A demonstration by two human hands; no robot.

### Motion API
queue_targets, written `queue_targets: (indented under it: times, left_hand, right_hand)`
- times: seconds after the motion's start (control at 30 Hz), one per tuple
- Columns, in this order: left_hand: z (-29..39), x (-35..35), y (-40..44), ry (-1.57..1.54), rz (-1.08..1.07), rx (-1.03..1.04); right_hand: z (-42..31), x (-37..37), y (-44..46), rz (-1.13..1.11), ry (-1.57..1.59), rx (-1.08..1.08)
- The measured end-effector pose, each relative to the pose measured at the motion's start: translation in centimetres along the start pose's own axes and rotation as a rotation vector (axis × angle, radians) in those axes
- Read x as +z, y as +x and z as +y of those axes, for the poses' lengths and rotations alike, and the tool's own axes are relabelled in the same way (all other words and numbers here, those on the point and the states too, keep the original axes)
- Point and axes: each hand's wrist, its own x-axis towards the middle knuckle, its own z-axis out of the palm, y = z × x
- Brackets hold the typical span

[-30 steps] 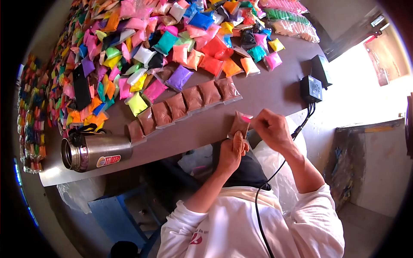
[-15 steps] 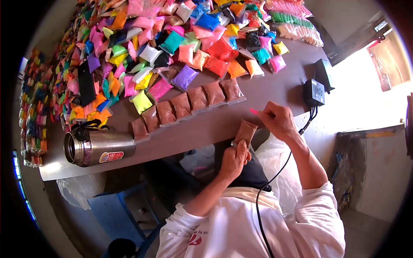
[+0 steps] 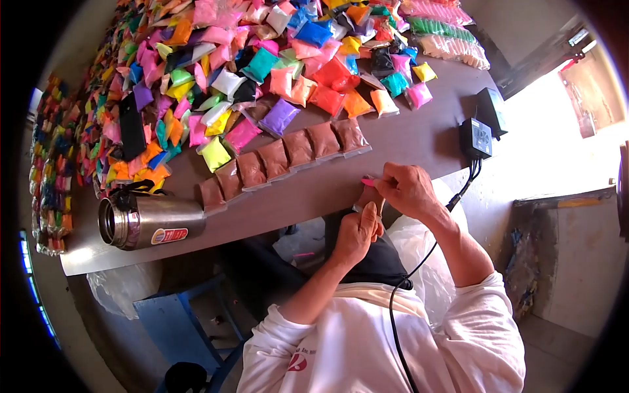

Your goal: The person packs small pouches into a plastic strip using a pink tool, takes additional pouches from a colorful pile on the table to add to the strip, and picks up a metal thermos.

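My left hand is closed around the lower end of a small clear packet of brown material, just off the table's front edge. A thin pink strip is pinched in my right hand. The strip lies across the packet's upper end; whether it is pressed against the packet I cannot tell. My right fingers partly cover the packet's right side. On the table beyond my hands, a slanting row of several similar brown packets lies side by side, edges touching or overlapping.
Many colourful packets are heaped at the table's back and left. A steel flask lies on its side at the left front, and a black phone rests on the heap. Black boxes with a cable are at right.
My right hand has moved left and slightly down, bringing the pink strip from beside the packet to its upper end. My left hand keeps its hold on the packet.
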Motion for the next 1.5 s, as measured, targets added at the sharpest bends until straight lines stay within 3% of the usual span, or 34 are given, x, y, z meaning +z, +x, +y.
queue_targets:
  times: [0.17,0.23,0.4,0.5,0.63,0.67,0.77,0.83,0.9,1.03,1.23,1.33,1.43,1.5]
  left_hand:
    - [0.2,-0.2,-0.2,0.015,0.015,-0.003]
    - [0.6,-0.2,-0.6,0.03,0.062,-0.035]
    - [0.2,0.4,0.0,-0.101,0.045,-0.037]
    - [0.6,0.0,0.2,-0.084,0.032,-0.052]
    - [0.9,0.3,0.2,-0.047,0.048,-0.052]
    - [0.8,0.2,0.1,-0.047,0.047,-0.051]
    - [0.2,0.0,-0.2,-0.041,0.072,-0.061]
    - [-0.6,-0.1,-0.1,-0.105,0.078,-0.085]
    - [-0.5,0.0,0.0,-0.13,0.061,-0.079]
    - [1.0,0.3,0.2,-0.108,0.064,-0.111]
    - [0.9,0.2,0.5,-0.064,0.025,-0.054]
    - [0.6,0.4,0.5,-0.024,0.075,-0.037]
    - [0.4,0.2,-0.2,0.019,0.102,-0.058]
    - [0.0,0.0,-0.1,-0.023,0.075,-0.05]
  right_hand:
    - [0.7,-0.4,0.1,0.055,-0.036,0.152]
    - [0.6,-0.6,-1.1,0.076,0.218,0.214]
    - [-1.8,0.5,-3.2,0.096,0.037,-0.031]
    - [-0.5,0.8,-2.8,0.127,0.068,-0.015]
    - [1.3,1.1,-2.3,0.211,0.137,0.174]
    - [2.0,0.6,-2.0,0.21,-0.024,0.268]
    - [1.9,-1.1,-2.0,0.196,0.013,0.327]
    - [0.2,-0.9,-2.7,0.174,0.046,0.302]
    - [-0.8,0.2,-3.3,0.156,0.126,0.073]
    - [-1.7,0.4,-2.0,0.079,-0.06,-0.01]
    - [0.4,0.2,-0.8,0.072,-0.036,0.133]
    - [1.8,-0.1,-0.1,0.167,-0.056,0.313]
    - [0.5,-1.5,-1.4,0.098,0.042,0.291]
    - [-0.9,-0.6,-2.5,0.108,0.098,0.131]
